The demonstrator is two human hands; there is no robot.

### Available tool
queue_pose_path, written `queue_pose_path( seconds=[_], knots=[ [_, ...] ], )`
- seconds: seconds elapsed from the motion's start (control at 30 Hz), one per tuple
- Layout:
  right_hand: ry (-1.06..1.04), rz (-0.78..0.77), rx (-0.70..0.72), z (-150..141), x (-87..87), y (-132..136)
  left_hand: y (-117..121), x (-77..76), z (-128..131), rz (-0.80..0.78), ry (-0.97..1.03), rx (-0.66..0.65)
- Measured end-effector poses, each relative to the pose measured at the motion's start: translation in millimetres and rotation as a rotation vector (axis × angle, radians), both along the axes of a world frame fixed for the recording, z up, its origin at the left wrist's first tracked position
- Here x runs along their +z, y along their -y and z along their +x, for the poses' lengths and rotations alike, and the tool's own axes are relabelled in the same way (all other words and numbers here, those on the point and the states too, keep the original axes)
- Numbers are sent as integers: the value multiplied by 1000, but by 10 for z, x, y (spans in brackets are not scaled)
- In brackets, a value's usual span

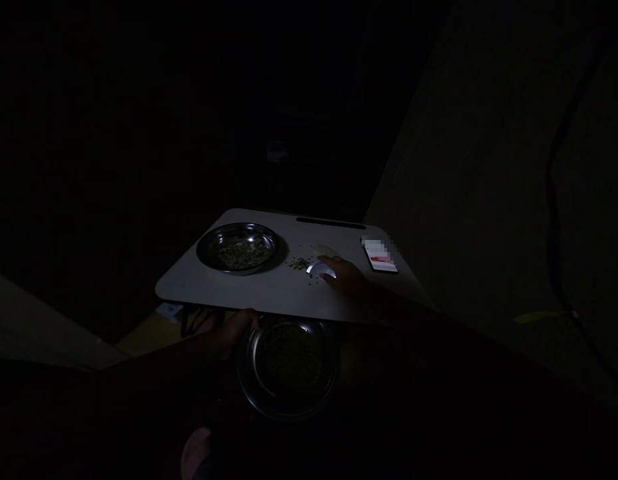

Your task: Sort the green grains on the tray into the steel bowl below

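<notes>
My right hand (345, 273) is over the white table, its fingers curled around a small shiny curved piece (321, 269), perhaps a small dish. The piece rests on or just above the tabletop, at the edge of a loose scatter of small greenish-brown bits (299, 264). My left hand (243, 325) is closed at the rim of a metal bowl (247, 383), which is tilted below the table's front edge. Greenish bits lie inside that bowl. Dim light hides most of my left fingers.
A wide metal bowl (203, 252) with pale and greenish bits stands on the left of the white table (189, 288). A lit phone (381, 256) lies on its right side. A dark slot (331, 223) runs along the back. A wall (489, 200) rises at right.
</notes>
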State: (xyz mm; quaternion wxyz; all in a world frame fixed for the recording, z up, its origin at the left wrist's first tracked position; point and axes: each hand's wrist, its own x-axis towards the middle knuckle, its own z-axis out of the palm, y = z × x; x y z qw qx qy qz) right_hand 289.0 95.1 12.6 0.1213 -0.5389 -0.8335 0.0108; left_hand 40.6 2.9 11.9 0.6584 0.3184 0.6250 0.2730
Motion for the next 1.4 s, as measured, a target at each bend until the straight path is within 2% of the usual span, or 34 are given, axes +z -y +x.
queue_pose_path(
  seconds=[0.2, 0.33, 0.5, 0.73, 0.87, 0.97, 1.1, 1.3, 1.4],
  knots=[
    [0, 30, 31, -93, -10, 10, 8, 29, 9, -15, 10, 7],
    [-23, 11, 112, -176, -1, 72, 6, 32, 7, -11, -54, 46],
    [-42, -17, 186, -314, 33, 253, -17, -25, -11, -67, 48, -25],
    [-102, -42, 351, -522, 64, 602, -21, -51, -26, -64, 60, -12],
    [-116, -44, 431, -567, 53, 694, -30, -61, -27, -54, 93, -42],
    [-150, -42, 369, -518, 27, 625, -37, -73, -24, -78, 93, -30],
    [-170, -32, 205, -349, -23, 413, -30, -65, -27, -50, 3, 24],
    [-127, -20, 0, -109, -85, 149, 11, 26, -3, 9, 30, 20],
    [-107, -19, -68, -83, -89, 87, 23, 52, 18, 7, -30, 41]
  ],
)
